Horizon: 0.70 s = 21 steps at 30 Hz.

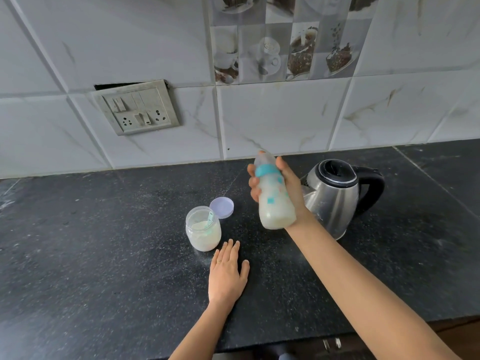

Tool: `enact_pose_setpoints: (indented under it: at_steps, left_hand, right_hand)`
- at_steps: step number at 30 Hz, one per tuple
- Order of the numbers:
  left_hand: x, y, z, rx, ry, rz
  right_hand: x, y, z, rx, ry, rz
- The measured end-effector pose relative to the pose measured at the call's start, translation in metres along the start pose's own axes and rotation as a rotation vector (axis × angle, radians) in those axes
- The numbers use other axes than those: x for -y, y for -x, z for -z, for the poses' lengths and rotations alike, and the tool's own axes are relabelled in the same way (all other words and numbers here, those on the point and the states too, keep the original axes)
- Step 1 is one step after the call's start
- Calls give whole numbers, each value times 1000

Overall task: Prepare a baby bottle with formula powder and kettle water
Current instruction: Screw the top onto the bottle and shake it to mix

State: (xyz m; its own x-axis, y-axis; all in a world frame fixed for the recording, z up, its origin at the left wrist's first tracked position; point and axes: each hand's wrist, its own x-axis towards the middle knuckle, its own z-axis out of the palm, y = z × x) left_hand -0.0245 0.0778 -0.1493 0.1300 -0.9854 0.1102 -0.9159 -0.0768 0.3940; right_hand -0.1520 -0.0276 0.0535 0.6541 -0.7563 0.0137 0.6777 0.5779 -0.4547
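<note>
My right hand (291,188) grips a capped baby bottle (274,198) above the dark counter, tilted slightly left, with milky white liquid inside and a teal collar under its clear cap. My left hand (227,274) lies flat on the counter, fingers together, holding nothing. Just beyond its fingertips stands an open jar of formula powder (203,229) with a teal scoop (210,220) stuck in it. The jar's lilac lid (222,207) lies on the counter behind it. A steel kettle (335,196) with a black lid and handle stands right of the bottle, partly hidden by my wrist.
The black stone counter (104,242) runs to a tiled wall at the back. A switch and socket plate (137,107) is set into the wall at the upper left. The counter's front edge (298,341) is near my body, with cabinet handles below it.
</note>
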Motion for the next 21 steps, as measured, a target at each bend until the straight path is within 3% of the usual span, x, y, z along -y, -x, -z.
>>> enact_pose_setpoints:
  at_steps: [3, 8, 12, 14, 17, 21]
  left_hand:
    - [0, 1, 1, 7, -5, 3]
    - [0, 1, 1, 10, -6, -2]
    - [0, 1, 0, 14, 2, 5]
    - [0, 1, -1, 11, 1, 1]
    - [0, 0, -2, 15, -3, 4]
    - [1, 0, -2, 17, -4, 7]
  right_hand:
    - [5, -7, 8, -234, -207, 90]
    - [8, 0, 0, 36, 11, -49]
    - [12, -4, 2, -251, -170, 34]
    - [8, 0, -1, -173, -23, -37]
    - [4, 4, -1, -127, 277, 63]
    - [6, 3, -4, -176, 217, 113]
